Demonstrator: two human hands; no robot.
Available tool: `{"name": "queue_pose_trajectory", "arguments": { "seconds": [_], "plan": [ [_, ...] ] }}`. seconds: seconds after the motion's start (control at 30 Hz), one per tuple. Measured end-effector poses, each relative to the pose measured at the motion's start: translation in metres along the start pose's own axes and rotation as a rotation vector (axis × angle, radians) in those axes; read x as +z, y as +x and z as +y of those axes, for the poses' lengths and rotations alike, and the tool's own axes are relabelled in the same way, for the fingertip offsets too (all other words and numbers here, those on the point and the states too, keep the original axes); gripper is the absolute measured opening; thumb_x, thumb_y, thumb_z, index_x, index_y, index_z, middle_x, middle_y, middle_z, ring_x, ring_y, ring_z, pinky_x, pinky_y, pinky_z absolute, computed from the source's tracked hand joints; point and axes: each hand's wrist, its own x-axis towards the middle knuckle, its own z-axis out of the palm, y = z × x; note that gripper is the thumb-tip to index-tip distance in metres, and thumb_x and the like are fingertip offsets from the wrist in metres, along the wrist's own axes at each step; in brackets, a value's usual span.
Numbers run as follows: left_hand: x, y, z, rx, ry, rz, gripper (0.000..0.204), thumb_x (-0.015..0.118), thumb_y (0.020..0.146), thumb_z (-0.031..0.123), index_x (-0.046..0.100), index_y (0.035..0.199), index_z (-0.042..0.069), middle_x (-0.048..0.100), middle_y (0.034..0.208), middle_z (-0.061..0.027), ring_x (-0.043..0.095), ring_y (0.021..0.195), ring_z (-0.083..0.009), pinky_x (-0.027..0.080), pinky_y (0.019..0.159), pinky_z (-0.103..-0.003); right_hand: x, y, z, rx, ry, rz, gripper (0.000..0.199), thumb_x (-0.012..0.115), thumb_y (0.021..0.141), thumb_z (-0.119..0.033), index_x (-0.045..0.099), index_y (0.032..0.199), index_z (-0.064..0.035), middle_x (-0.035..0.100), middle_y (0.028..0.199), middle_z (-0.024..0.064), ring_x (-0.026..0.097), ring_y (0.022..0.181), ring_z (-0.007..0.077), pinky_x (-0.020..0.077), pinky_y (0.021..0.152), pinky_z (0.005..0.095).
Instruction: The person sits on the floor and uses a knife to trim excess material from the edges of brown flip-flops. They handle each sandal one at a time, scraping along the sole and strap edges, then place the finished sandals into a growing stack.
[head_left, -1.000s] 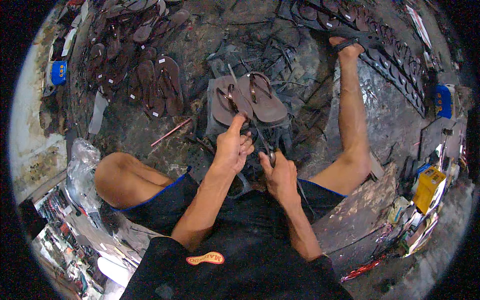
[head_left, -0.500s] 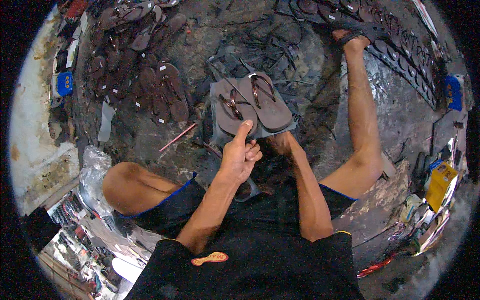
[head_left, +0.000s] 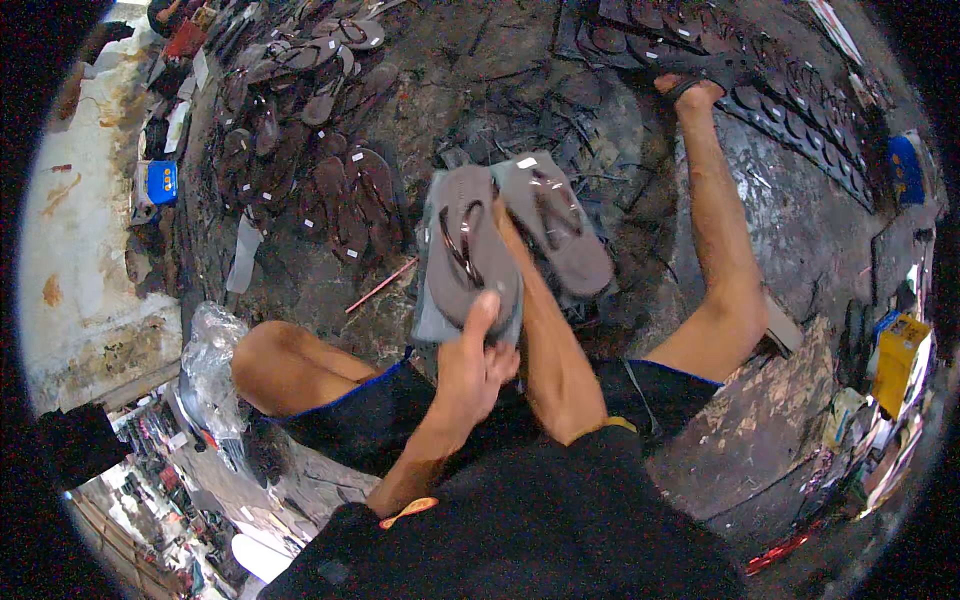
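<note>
My left hand (head_left: pixel 478 365) grips the heel end of a dark brown flip-flop (head_left: pixel 470 270), thumb on top of the footbed. Behind that flip-flop sits a grey-blue sheet (head_left: pixel 430 310) with a square outline, showing past its edges. A second brown flip-flop (head_left: pixel 560 235), with glossy straps and a white sticker at the toe, angles off to the right. Between the two, my right forearm reaches up, and my right hand (head_left: pixel 503 212) is mostly hidden behind the flip-flops; its fingers do not show.
Dark strap-like scraps (head_left: pixel 560 120) litter the floor ahead. Piled flip-flops (head_left: pixel 350 195) lie at left, near a pink stick (head_left: pixel 382 284). At far right stands a rack-like row of dark straps (head_left: pixel 790 130). Clear plastic (head_left: pixel 212 345) rests by my left knee; a yellow box (head_left: pixel 900 365) is at right.
The flip-flops have come apart, the right one swinging right off the sheet. My left hand has come closer and lower with the other. My right hand has reached forward behind them.
</note>
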Motion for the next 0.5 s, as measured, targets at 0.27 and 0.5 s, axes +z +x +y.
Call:
{"name": "queue_pose_trajectory", "arguments": {
  "seconds": [0.27, 0.5],
  "plan": [
    [-0.052, -0.044, -0.011, 0.239, 0.658, -0.080, 0.049, 0.079, 0.088, 0.044, 0.067, 0.114, 0.004, 0.067, 0.101, -0.0070, 0.064, 0.072, -0.0181, 0.052, 0.062, -0.032, -0.122, -0.052, -0.135, 0.271, 0.914, 0.069, 0.048, 0.064, 0.099, -0.047, 0.074, 0.102, 0.0002, 0.070, 0.085, 0.0019, 0.063, 0.076, 0.0112, 0.0494, 0.068, 0.0301],
    [-0.023, -0.047, 0.064, 0.636, 0.370, -0.406, 0.077, 0.080, 0.087, 0.017, 0.040, 0.150, 0.001, 0.058, 0.135, -0.0151, 0.059, 0.120, -0.0205, 0.051, 0.100, -0.037, -0.186, -0.121, -0.141, -0.216, 0.450, 0.240, 0.027, 0.082, 0.088, -0.024, 0.075, 0.099, -0.0001, 0.075, 0.088, 0.0073, 0.068, 0.080, 0.0137, 0.0526, 0.074, 0.0310]
  ]
}}
